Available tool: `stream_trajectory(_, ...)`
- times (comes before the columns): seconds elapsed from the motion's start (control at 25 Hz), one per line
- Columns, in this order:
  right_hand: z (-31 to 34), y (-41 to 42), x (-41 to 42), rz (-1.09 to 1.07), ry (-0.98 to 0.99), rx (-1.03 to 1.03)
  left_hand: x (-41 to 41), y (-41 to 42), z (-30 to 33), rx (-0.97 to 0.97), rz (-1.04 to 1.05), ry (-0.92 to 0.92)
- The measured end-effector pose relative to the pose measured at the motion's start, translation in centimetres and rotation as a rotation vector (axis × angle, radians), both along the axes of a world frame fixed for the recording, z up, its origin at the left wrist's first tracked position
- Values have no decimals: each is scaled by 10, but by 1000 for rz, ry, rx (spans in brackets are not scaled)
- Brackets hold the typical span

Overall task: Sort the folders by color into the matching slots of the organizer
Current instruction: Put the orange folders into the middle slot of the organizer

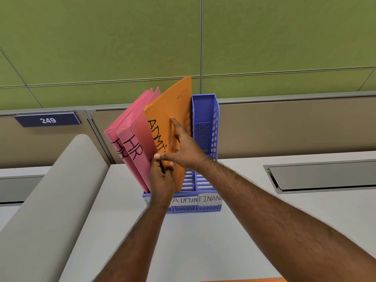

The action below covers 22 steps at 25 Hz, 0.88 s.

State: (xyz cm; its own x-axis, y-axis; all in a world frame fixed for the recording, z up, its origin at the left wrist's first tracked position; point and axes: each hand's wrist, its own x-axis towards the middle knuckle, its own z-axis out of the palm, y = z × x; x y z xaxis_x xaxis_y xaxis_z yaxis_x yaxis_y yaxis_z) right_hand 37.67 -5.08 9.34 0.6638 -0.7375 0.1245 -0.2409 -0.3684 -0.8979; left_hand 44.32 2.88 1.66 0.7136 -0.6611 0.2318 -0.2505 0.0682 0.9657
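A blue plastic organizer (205,127) stands on the white desk, its front slots labelled, with ADMIN and FINANCE readable. Two pink folders (140,127) marked HR lean left in the left slot. An orange folder (168,110) marked ADMIN stands tilted over the middle slot. My left hand (161,178) pinches the orange folder's lower front edge. My right hand (183,147) rests flat against the orange folder's face, fingers spread, thumb pointing left. The right slot holds nothing. The left slot's label is hidden behind my left wrist.
A grey rounded partition (50,200) runs along the left. A recessed metal cable tray (325,176) lies in the desk at right. A green panelled wall (183,37) rises behind, with a sign reading 249 (47,120). An orange edge (244,279) shows at the bottom.
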Motion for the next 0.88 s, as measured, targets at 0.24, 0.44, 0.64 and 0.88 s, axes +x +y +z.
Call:
stream_trajectory(0.24,-18,7,-4,5,49,35,-8,13,-9,57,-22,-17)
stream_trajectory(0.44,-27,19,-10,11,44,68,-10,23,-13,107,-24,-59)
stream_trajectory(0.64,-32,38,-20,15,29,95,-14,38,-6,59,-106,-33)
stream_trajectory(0.88,-44,84,-62,-56,-19,147,-24,90,-15,117,-33,63)
